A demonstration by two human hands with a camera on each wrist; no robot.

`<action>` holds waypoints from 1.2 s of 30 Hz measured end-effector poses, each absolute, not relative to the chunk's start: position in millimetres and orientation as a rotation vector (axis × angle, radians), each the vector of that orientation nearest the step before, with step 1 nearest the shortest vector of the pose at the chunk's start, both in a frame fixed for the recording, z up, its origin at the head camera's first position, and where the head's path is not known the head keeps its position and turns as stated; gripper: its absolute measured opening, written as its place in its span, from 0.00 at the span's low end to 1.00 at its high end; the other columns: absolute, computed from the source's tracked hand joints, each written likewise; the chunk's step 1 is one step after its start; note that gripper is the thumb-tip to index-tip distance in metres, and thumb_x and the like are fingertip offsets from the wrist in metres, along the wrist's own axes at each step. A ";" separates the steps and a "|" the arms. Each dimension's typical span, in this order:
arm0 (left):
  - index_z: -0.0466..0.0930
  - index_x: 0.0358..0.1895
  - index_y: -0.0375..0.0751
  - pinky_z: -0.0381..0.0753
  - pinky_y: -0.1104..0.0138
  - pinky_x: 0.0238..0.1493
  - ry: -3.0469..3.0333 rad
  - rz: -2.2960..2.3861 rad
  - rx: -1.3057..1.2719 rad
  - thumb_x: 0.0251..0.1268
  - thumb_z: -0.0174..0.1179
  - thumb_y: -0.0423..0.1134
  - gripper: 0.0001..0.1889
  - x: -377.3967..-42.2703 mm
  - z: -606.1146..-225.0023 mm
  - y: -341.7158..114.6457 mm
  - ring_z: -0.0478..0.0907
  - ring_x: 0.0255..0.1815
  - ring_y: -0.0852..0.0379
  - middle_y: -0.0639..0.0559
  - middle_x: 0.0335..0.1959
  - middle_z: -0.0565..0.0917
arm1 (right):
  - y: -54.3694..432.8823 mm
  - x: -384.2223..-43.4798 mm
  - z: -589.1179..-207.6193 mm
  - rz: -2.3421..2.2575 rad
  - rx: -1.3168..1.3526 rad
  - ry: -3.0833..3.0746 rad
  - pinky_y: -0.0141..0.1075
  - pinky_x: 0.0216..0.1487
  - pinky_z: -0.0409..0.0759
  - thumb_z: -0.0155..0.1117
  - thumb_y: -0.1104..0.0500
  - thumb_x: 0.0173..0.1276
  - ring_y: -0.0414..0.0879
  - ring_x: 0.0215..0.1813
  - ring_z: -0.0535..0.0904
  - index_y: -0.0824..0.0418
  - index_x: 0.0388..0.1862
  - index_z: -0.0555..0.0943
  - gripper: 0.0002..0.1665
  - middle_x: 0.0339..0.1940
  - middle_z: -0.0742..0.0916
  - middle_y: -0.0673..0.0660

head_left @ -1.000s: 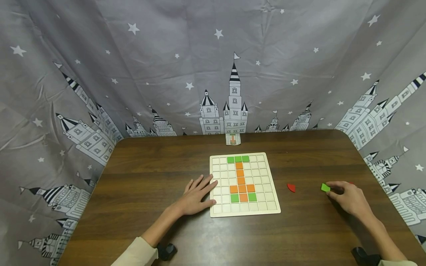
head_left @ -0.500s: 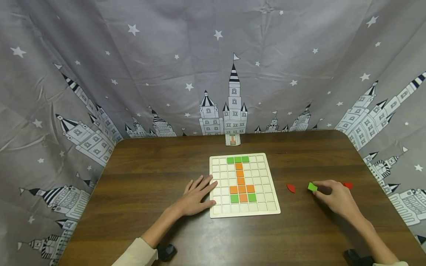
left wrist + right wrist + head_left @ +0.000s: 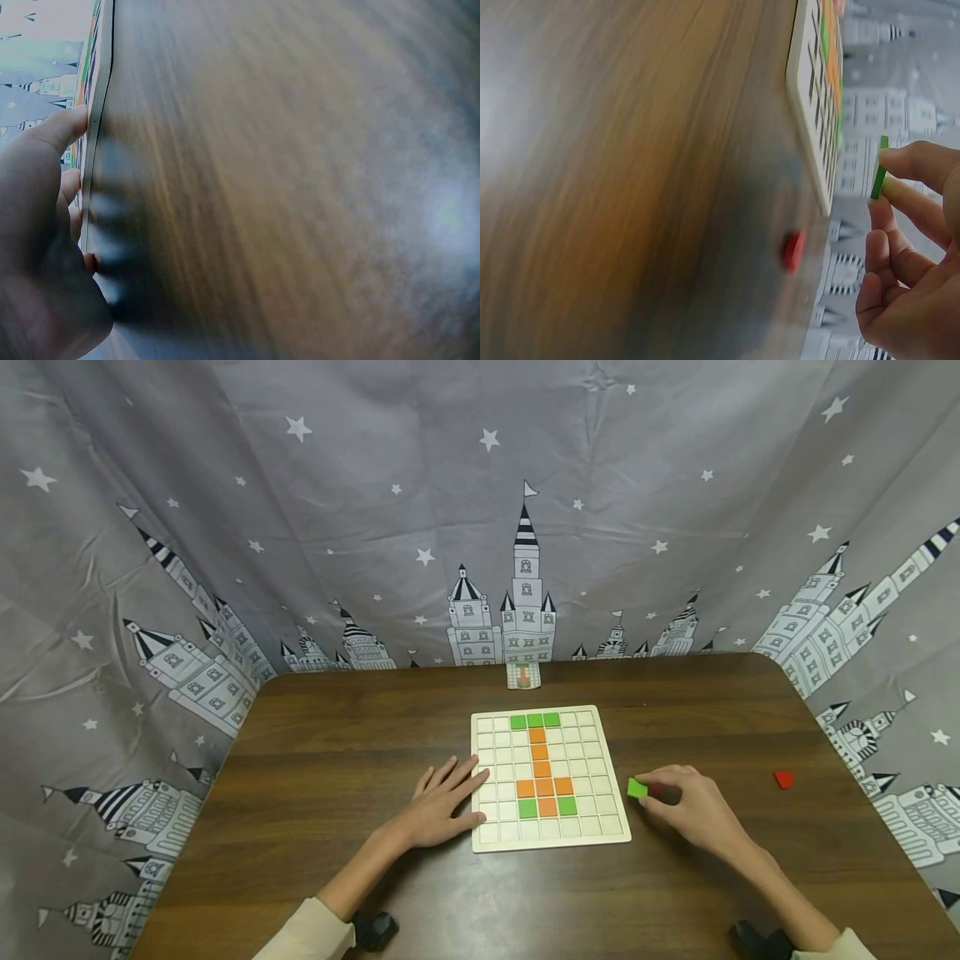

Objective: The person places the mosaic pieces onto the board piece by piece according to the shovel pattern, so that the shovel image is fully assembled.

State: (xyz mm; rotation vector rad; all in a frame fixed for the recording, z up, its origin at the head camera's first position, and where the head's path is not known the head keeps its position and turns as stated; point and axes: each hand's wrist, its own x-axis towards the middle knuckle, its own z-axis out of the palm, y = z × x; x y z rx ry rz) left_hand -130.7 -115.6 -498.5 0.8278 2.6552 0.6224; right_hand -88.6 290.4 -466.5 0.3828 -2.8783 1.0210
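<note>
My right hand (image 3: 693,806) pinches a green square tile (image 3: 637,788) between thumb and fingertips, just off the right edge of a cream grid board (image 3: 491,833). Seen from the right wrist, the tile (image 3: 880,166) is thin and held edge-on above the tabletop. On the board, orange squares (image 3: 542,769) form a column with a short crossbar low down; green squares (image 3: 535,720) line the top and flank the column's foot. My left hand (image 3: 442,806) lies with fingers spread, its fingertips resting on the board's left edge.
A red piece (image 3: 783,779) lies on the brown table (image 3: 337,760) at the far right. Another red piece (image 3: 793,251) sits under the right hand, mostly covered in the head view. A small pattern card (image 3: 523,676) is at the back edge, before a grey castle-print curtain (image 3: 360,527).
My right hand has carried the green tile leftward across the table to near the board, uncovering the far red piece and passing over the nearer one. My left hand stays put.
</note>
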 end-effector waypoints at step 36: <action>0.55 0.80 0.54 0.36 0.38 0.71 2.649 0.609 0.823 0.74 0.51 0.60 0.36 -131.4 -499.0 -116.1 0.39 0.80 0.41 0.50 0.82 0.49 | 190.3 -83.5 -490.6 1.083 0.796 -2.897 0.44 0.50 0.72 0.75 0.62 0.57 0.45 0.47 0.78 0.56 0.43 0.91 0.13 0.40 0.88 0.44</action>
